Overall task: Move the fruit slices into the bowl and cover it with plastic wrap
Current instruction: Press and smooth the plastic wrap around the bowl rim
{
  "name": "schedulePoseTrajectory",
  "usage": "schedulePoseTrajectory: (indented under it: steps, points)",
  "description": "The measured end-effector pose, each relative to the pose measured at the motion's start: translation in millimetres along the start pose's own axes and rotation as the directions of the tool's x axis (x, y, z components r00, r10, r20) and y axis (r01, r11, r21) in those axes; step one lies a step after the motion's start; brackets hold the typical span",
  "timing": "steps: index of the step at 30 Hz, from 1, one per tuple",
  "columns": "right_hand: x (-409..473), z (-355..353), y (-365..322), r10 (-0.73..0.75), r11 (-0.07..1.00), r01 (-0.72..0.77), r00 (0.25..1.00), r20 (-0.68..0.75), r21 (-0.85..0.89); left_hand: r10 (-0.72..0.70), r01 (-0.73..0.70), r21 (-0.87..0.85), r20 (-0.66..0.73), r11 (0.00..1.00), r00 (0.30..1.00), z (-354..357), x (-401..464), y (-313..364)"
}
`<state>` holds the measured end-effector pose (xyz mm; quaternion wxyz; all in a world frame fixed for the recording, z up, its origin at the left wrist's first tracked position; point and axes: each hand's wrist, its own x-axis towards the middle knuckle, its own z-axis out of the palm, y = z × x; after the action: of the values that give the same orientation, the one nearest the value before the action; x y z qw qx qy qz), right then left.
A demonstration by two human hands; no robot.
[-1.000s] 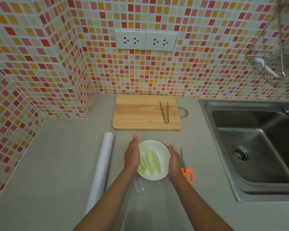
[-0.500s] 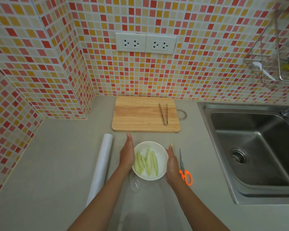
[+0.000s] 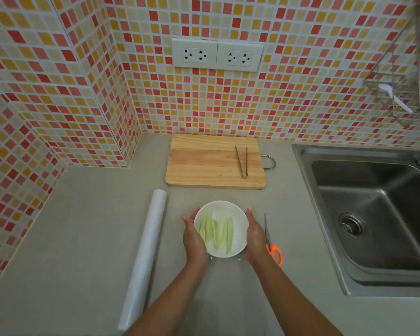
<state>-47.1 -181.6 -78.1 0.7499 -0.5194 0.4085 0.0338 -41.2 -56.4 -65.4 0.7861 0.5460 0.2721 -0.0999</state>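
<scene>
One bowl (image 3: 238,214), two hands, five slices (image 3: 217,232).

Roll (image 3: 144,258) flanks bowl (image 3: 238,214) left, scissors (image 3: 272,241) right; bare counter (image 3: 70,238) beyond roll.

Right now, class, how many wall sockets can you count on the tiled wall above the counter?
2. Left socket and right socket sit side by side on the tiled wall, above the cutting board. None seem hidden.

I see a wooden cutting board (image 3: 211,163) on the desk (image 3: 87,226) with metal tongs (image 3: 242,161) lying on it, orange-handled scissors (image 3: 273,248) nearer me, a steel sink (image 3: 374,226) to the right
</scene>
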Motion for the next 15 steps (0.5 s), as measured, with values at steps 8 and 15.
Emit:
schedulePoseTrajectory:
  steps: [8,15]
  points:
    - [-17.3,12.0,1.1,-0.261,0.961,0.252,0.962,-0.077,-0.116,0.022,-0.122,0.411,0.24,0.903,0.971,-8.3,34.8,29.8]
    - [-10.1,5.8,4.2,-0.342,0.934,0.328,0.935,-0.09,-0.141,-0.023,-0.138,0.44,0.342,0.887,0.939,-17.4,49.6,33.4]
